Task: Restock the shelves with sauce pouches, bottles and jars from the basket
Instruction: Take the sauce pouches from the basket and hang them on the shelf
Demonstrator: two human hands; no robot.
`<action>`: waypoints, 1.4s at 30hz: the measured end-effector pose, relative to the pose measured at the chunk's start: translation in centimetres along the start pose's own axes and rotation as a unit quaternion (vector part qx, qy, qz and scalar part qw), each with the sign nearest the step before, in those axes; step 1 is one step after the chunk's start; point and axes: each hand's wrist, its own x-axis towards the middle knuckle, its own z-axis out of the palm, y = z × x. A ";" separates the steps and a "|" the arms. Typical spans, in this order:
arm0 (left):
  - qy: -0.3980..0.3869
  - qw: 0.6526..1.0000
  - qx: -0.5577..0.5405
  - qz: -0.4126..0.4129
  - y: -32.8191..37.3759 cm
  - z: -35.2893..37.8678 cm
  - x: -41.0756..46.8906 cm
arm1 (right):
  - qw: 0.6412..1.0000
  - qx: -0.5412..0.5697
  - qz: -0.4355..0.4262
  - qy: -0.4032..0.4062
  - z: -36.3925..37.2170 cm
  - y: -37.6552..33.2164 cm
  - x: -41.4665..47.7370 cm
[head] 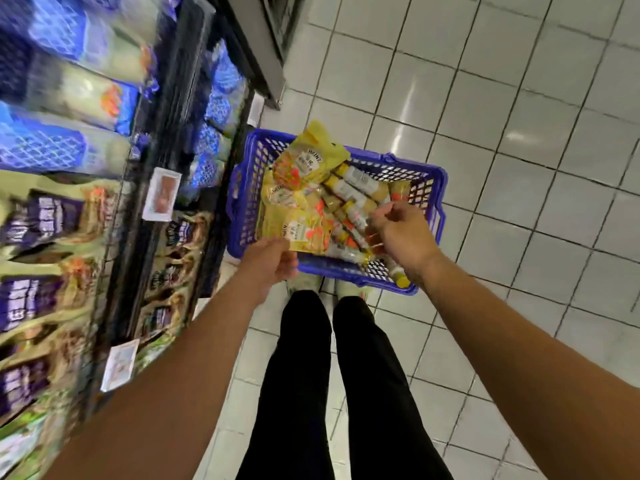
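The fingers [290, 270] of my left hand [268, 261] are curled on the near edge of a yellow pouch [298, 232], low in the middle of the frame. I am pinching it there. The pouch lies flat on top of the other things.

The fingers [375, 219] of my right hand [398, 232] are loose and a little bent. They hold nothing. They hang over the bottles [360, 192], and I cannot tell if they touch one.

All of this is in the blue basket [440, 188] in the middle of the frame. Two more yellow pouches [311, 157] lie past the one I pinch, on the left side of the basket. One pokes up over the far rim. The bottles lie on their sides in a row on the right side, just beside the pouches. A small bottle with a yellow cap [401, 278] lies at the near right corner, under my right wrist.

The basket sits on the white tiled floor [519, 168]. My shoes [304, 282] touch its near edge, and my black trousers [304, 375] run down to the bottom of the frame.

The shelves [86, 202] fill the left side. They are full of blurry blue, purple and green packs. Two white price tags [161, 194] hang on the shelf edges.
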 end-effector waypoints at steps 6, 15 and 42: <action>-0.016 0.975 -0.183 -0.123 -3.6 2.6 9.3 | 0.998 -0.022 0.054 -0.021 5.7 5.6 10.2; -0.006 0.973 -0.162 -0.165 -4.9 4.4 19.6 | 0.991 0.031 0.115 -0.055 11.8 8.5 21.0; 0.023 0.984 -0.171 -0.042 -7.3 3.3 17.3 | 0.990 0.128 0.032 0.053 5.7 13.9 18.4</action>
